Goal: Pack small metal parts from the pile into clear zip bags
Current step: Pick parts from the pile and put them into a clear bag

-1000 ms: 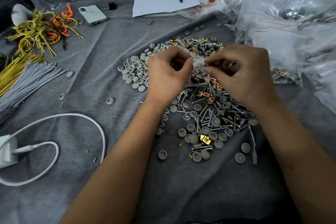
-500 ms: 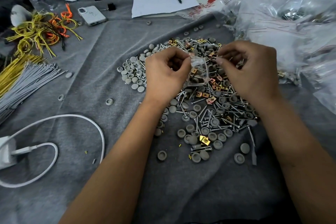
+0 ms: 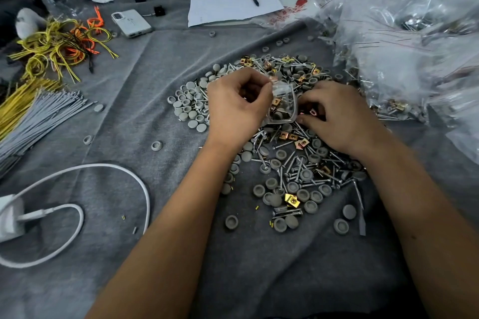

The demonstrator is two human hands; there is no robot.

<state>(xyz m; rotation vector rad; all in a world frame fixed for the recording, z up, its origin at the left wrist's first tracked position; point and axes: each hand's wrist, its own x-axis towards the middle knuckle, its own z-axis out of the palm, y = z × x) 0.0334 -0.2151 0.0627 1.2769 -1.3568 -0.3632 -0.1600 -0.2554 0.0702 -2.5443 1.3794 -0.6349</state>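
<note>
A pile of small parts (image 3: 293, 163) covers the middle of the grey cloth: screws, grey round caps and gold-coloured clips. My left hand (image 3: 234, 106) pinches the top edge of a small clear zip bag (image 3: 283, 105), which hangs over the pile with a few caps and clips inside. My right hand (image 3: 339, 116) rests on the pile just right of the bag, fingers curled down around a gold clip (image 3: 312, 112); I cannot tell if it is gripped.
A heap of clear zip bags (image 3: 404, 41) fills the right side. White paper with a pen (image 3: 233, 6) and a phone (image 3: 131, 23) lie at the back. Yellow and orange wires (image 3: 59, 44), grey ties (image 3: 39, 116) and a white charger cable (image 3: 77, 202) are on the left.
My right hand has let go of the bag's top and dropped to the pile beside it. My left hand keeps holding the bag, which now hangs lower and fuller in view.
</note>
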